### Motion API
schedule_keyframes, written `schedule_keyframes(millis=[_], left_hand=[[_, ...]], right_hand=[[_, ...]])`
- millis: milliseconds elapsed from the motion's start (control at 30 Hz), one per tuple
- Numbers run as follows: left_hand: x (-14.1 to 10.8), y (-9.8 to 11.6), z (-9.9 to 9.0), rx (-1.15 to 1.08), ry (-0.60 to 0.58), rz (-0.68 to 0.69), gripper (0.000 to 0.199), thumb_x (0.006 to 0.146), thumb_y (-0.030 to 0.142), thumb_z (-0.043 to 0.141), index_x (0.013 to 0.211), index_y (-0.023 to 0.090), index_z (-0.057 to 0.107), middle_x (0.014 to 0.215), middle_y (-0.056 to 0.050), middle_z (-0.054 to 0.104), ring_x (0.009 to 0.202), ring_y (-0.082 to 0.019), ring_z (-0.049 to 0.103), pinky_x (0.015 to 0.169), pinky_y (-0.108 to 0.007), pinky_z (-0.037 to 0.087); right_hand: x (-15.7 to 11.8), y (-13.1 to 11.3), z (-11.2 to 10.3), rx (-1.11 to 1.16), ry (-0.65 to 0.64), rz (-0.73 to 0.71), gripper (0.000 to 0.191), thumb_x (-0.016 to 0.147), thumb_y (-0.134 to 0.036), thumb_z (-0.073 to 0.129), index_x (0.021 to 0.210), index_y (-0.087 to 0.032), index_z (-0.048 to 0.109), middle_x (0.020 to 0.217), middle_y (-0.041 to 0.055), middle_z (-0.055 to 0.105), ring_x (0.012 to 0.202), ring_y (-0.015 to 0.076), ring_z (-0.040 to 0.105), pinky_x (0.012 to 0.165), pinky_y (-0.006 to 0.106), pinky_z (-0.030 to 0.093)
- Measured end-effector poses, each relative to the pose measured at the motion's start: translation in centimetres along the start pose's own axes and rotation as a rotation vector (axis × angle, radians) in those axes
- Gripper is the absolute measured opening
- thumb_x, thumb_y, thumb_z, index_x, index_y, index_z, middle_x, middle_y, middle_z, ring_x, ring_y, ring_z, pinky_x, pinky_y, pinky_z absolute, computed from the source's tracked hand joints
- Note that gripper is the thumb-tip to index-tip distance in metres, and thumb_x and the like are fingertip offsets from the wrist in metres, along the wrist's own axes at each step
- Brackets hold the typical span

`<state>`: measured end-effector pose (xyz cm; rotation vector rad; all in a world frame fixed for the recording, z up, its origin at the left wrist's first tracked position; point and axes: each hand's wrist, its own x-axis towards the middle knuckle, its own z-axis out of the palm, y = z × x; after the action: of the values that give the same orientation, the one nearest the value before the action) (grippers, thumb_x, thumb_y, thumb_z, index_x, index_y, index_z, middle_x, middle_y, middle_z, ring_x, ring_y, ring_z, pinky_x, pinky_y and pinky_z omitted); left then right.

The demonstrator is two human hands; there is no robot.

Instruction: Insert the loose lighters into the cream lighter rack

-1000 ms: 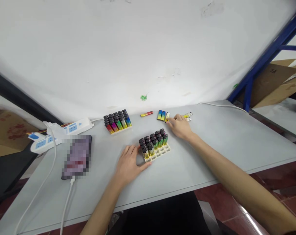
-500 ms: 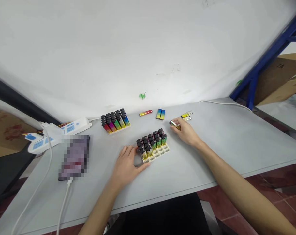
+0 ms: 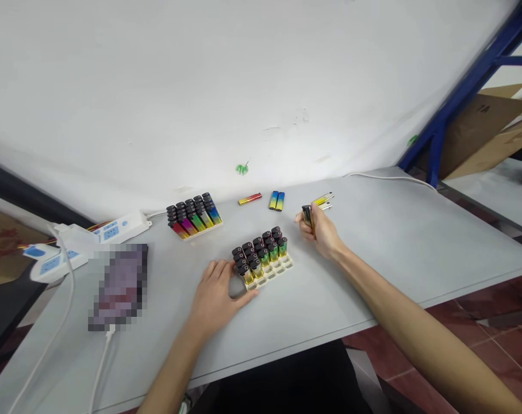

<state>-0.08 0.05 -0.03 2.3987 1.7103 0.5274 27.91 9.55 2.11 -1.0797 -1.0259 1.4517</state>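
Right of the tray (image 3: 280,267), the right hand (image 3: 323,234) grips a lighter (image 3: 306,213), best held upright; the left hand (image 3: 213,294), spread loosely against the tray's left end, should brace it.

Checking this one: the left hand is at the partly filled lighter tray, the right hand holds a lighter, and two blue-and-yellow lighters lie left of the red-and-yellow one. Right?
Not quite: the head view shows the two blue-and-yellow lighters lying right of the red-and-yellow one. The left hand, partly filled lighter tray, right hand and held lighter are as stated.
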Motion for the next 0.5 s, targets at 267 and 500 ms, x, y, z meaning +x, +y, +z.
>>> schedule_keyframes(millis=[267, 500], left_hand=[[0.01, -0.11, 0.07, 0.005, 0.012, -0.001, 0.046, 0.082, 0.064, 0.065, 0.098, 0.022, 0.058, 0.097, -0.007, 0.06, 0.097, -0.03, 0.054, 0.081, -0.045, 0.048], [0.03, 0.03, -0.03, -0.001, 0.01, 0.001, 0.044, 0.082, 0.063, 0.066, 0.099, 0.023, 0.058, 0.098, -0.006, 0.061, 0.098, -0.03, 0.054, 0.082, -0.045, 0.048]], right_hand=[[-0.83, -0.18, 0.91, 0.071, -0.15, 0.017, 0.045, 0.086, -0.07, 0.057, 0.09, -0.027, 0.046, 0.057, -0.0097, 0.038, 0.041, 0.0086, 0.031, 0.039, 0.019, 0.023], [-0.58, -0.09, 1.05, 0.084, -0.069, 0.165, 0.054, 0.093, -0.062, 0.039, 0.056, -0.024, 0.028, 0.045, -0.0081, 0.017, 0.041, 0.0078, 0.01, 0.039, 0.023, 0.009]])
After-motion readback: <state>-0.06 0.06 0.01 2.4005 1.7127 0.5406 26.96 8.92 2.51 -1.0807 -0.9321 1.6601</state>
